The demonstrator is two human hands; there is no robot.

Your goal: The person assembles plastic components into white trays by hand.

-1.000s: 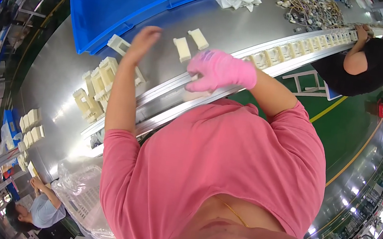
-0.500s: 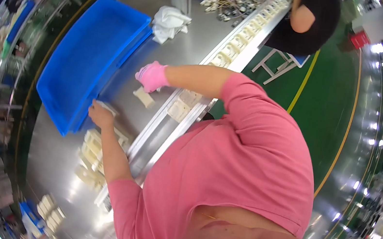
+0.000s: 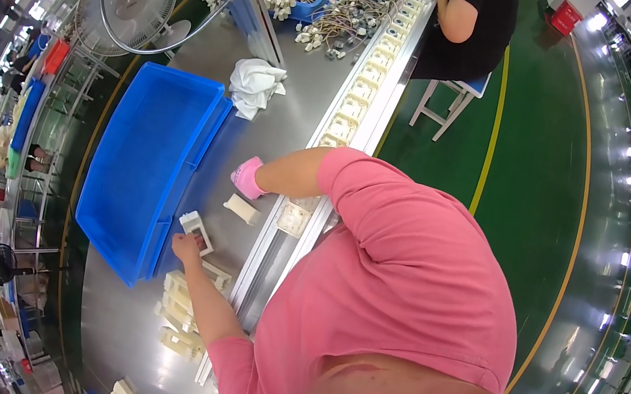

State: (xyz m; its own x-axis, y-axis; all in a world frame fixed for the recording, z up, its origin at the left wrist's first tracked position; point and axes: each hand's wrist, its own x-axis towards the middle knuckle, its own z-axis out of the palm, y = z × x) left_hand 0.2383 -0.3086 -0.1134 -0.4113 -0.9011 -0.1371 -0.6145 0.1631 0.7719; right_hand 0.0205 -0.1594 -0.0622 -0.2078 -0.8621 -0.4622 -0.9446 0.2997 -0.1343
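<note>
My bare left hand (image 3: pixel 186 248) is closed round the near end of a white rectangular plastic frame (image 3: pixel 188 219), which tilts above the steel table beside the blue tub. On my right hand (image 3: pixel 248 178) is a pink glove; its fingers look bunched together over the table, and whatever they may hold is hidden. Just below that glove a cream plastic block (image 3: pixel 242 208) lies apart from both hands. More cream plastic housings (image 3: pixel 183 309) are piled near my left forearm. A pale square housing (image 3: pixel 294 219) sits in the conveyor track next to my right forearm.
A large blue tub (image 3: pixel 103 167) stands at the left. White cloth (image 3: pixel 255 85) lies beside a metal post (image 3: pixel 249 6). Cream housings line the conveyor track (image 3: pixel 357 98). Wired connectors (image 3: pixel 350 8) are heaped beyond, near a co-worker in black (image 3: pixel 475 38). A fan (image 3: pixel 129 3) stands far left.
The whole view has shifted, so the table sits lower and further right. The white frame in my left hand now shows more fully. My gloved right hand remains near the cream block.
</note>
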